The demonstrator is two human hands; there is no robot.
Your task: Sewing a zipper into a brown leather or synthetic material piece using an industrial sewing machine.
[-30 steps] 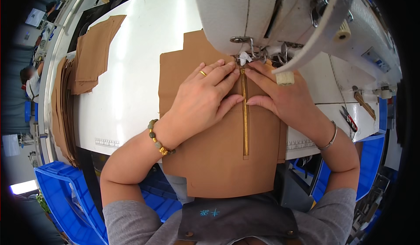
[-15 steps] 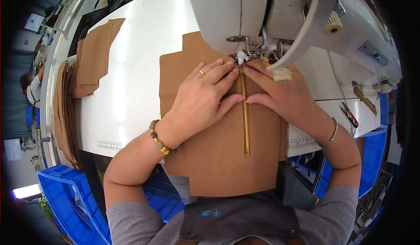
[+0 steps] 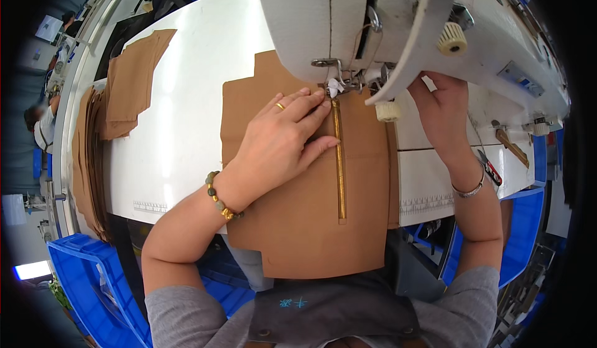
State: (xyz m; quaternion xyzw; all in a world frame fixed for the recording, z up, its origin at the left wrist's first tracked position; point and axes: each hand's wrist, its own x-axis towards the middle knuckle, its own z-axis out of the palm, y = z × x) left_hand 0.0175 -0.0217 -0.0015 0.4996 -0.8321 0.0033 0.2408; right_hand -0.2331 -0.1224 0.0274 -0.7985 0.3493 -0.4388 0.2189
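Observation:
A brown panel (image 3: 317, 236) lies on the white table (image 3: 174, 99) beneath the sewing machine (image 3: 298, 18), with a brass zipper (image 3: 339, 180) lengthwise in a narrow slot. My left hand (image 3: 286, 137) rests open on the panel, fingers near the white-wrapped presser foot (image 3: 334, 88) and thumb at the zipper. My right hand (image 3: 441, 115) is raised right of the panel, beneath the machine's arm. Its fingertips are hidden there, so I cannot tell what they touch.
Stacked brown pieces (image 3: 90, 155) lie at the table's left. Red-and-black snips (image 3: 491, 169) and a wooden-looking tool (image 3: 511, 148) lie at the right. Blue bins sit at lower left (image 3: 81, 273) and right (image 3: 522, 230). Another person (image 3: 45, 124) works at far left.
My right hand has left the panel beside the zipper and moved up and rightward under the machine's arm. My left hand stays on the panel. The view has shifted slightly.

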